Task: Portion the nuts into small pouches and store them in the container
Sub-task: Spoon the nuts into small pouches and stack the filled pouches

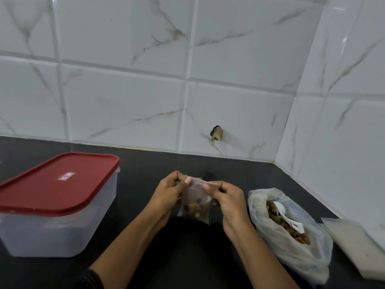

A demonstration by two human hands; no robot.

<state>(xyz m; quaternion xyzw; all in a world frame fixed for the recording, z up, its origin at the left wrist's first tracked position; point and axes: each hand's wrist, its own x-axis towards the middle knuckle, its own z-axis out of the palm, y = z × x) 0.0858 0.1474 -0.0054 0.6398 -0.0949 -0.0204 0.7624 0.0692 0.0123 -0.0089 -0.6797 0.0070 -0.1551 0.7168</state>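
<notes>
Seen from the head camera, both hands meet over the dark counter (145, 163). The left hand (168, 195) and the right hand (226, 202) each pinch the top edge of a small clear pouch (196, 195) between thumb and curled fingers, one at each end of its mouth. The pouch hangs between them, with a small heap of nuts (194, 209) at its bottom.

To the left, well apart from the hands, stands a clear plastic container (52, 232) with its red lid (56, 184) on. Just right of the right hand lies an open plastic bag (291, 253) full of nuts, with a white spoon (285, 215) resting in them. Farther right, at the wall, lies a flat pale stack (354, 247) — what it is, I cannot tell. The white tiled wall (125, 101) behind has a chipped hole (217, 133).
</notes>
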